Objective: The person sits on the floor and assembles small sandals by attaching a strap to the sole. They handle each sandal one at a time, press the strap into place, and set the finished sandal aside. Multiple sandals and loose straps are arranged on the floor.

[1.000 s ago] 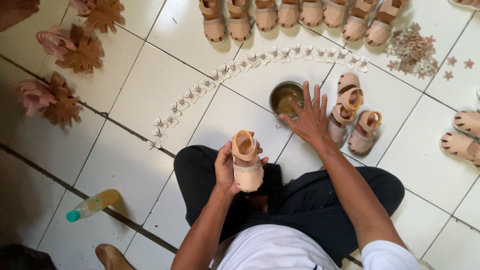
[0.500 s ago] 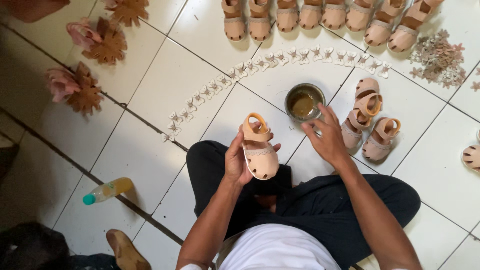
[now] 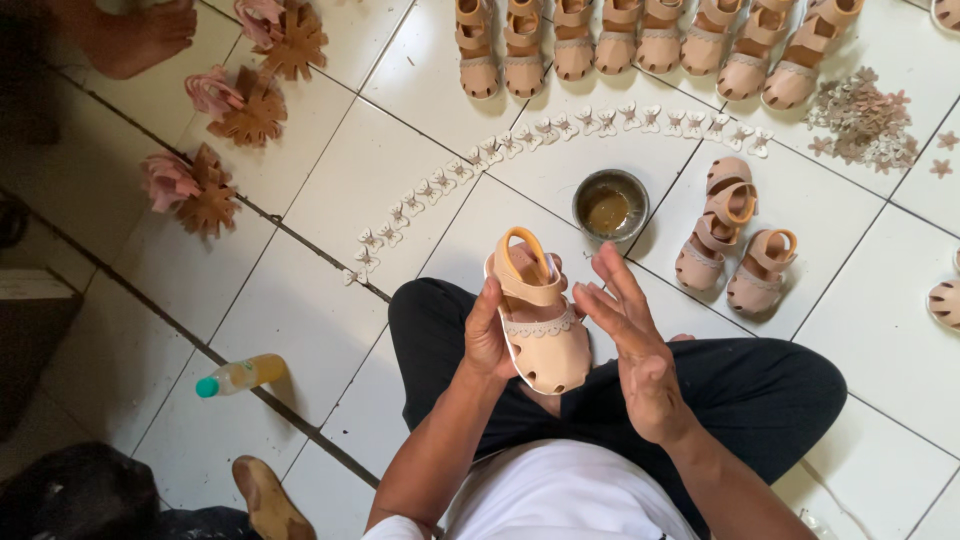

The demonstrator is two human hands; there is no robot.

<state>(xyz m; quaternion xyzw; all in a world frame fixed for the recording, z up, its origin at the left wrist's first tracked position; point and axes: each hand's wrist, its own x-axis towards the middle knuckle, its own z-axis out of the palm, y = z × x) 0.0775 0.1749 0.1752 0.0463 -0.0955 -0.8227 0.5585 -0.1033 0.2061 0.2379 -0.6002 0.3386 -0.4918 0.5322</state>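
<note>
Beige sandal up over the lap, one hand gripping, one hand open beside it.

Left hand (image 3: 487,335) has its fingers wrapped round the small beige sandal (image 3: 537,315), holding it above the dark trousers (image 3: 760,385). Right hand (image 3: 630,340) sits at the sandal's three o'clock, fingers spread and holding nothing. At twelve o'clock on the tiled floor (image 3: 300,320) stands a metal bowl (image 3: 610,205) of yellowish liquid; three finished sandals (image 3: 735,245) lie at two o'clock.

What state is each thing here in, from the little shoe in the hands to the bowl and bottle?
Sandal: held up, strap closed in a loop.
Left hand: gripping the sandal's side.
Right hand: open, fingers spread beside the sandal.
Metal bowl: upright, holding brownish liquid.
Bottle: lying on its side, capped.
</note>
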